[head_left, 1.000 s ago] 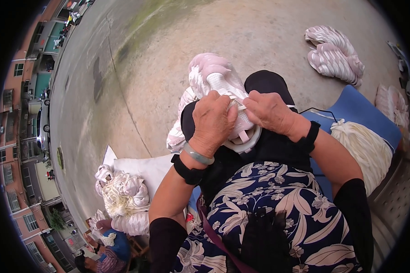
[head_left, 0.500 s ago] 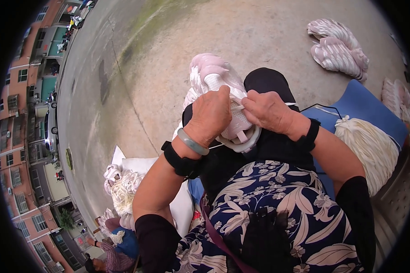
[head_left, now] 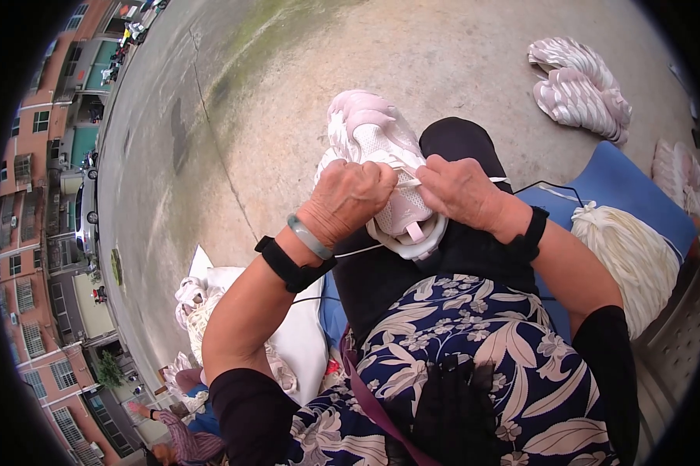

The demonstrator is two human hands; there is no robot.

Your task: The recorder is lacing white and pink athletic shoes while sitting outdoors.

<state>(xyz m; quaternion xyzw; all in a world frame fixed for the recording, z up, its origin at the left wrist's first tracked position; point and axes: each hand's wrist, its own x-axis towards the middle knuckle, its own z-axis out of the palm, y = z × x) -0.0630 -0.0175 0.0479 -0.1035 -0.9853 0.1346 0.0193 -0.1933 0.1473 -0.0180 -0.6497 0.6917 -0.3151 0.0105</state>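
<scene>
A pale pink and white shoe upper (head_left: 408,213) lies across my lap, its heel loop towards me and its toe pointing away. More pink toe parts (head_left: 357,116) overlap at its far end. A white shoelace (head_left: 406,184) stretches across the upper's opening between my two hands. My left hand (head_left: 350,190) is closed in a fist on the lace at the left side, with a loose length trailing below the wrist. From the right, my right hand (head_left: 458,186) pinches the lace, and a lace tip sticks out beyond its knuckles. Its fingertips are partly hidden.
A bundle of cream laces (head_left: 625,260) rests on a blue sheet (head_left: 606,175) to my right. Stacked uppers (head_left: 583,97) lie on the concrete beyond, with more (head_left: 678,175) nearer. White sheeting (head_left: 299,349) and uppers are at my left. Another person (head_left: 183,435) sits lower left.
My left hand has shifted left and slightly down, away from the right hand, and the lace between them shows more. The other person's hand has moved to the left.
</scene>
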